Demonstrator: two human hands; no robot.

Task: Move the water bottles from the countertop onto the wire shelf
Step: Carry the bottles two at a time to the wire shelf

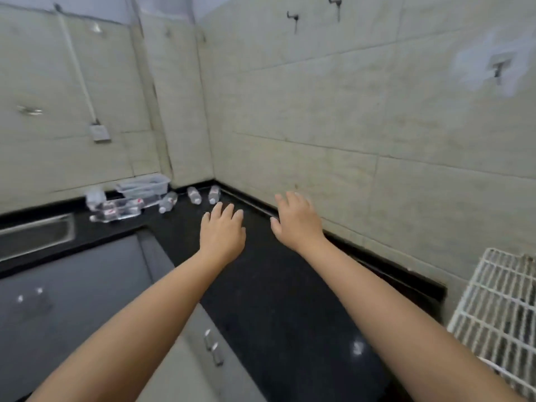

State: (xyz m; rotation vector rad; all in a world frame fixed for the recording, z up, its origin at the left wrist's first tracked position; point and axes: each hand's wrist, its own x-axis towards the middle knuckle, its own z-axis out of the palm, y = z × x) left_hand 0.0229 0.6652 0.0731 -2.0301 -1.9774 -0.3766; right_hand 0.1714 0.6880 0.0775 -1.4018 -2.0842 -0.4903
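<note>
Here, both bare forearms extend forward over the black polished stone counter (pixel 275 285), palms down. The left hand (pixel 222 232) has its fingers spread slightly and extended; it grips nothing. The right hand (pixel 295 219) is likewise opened flat with fingers lightly parted and empty, positioned close to the beige tiled wall (pixel 362 126) that runs along its right side. Whether either palm touches the counter surface cannot be determined.

The small clear plastic water bottles lie on their sides in the counter corner, beyond the fingertips of the left hand. The nearest bottle (pixel 214 194) is just ahead of the left hand's fingers, apart from them. A second bottle (pixel 194 195) lies just to the left of the first. A third bottle (pixel 168 201) lies further left of the left hand. Past it, a blurred cluster of additional clear bottles with red labels (pixel 116 211) lies on the counter, adjoining a clear plastic rectangular bin (pixel 143 187) set against the far wall.

The white wire shelf (pixel 499 314) is located behind and to the right of the right hand, beside the right forearm, at the near end of the counter. No bottle is visible on its grid.

To the left of the left forearm, a stainless steel sink basin (pixel 37 232) is recessed in the counter, and grey cabinet doors with metal handles (pixel 213 346) stand below the counter edge.
</note>
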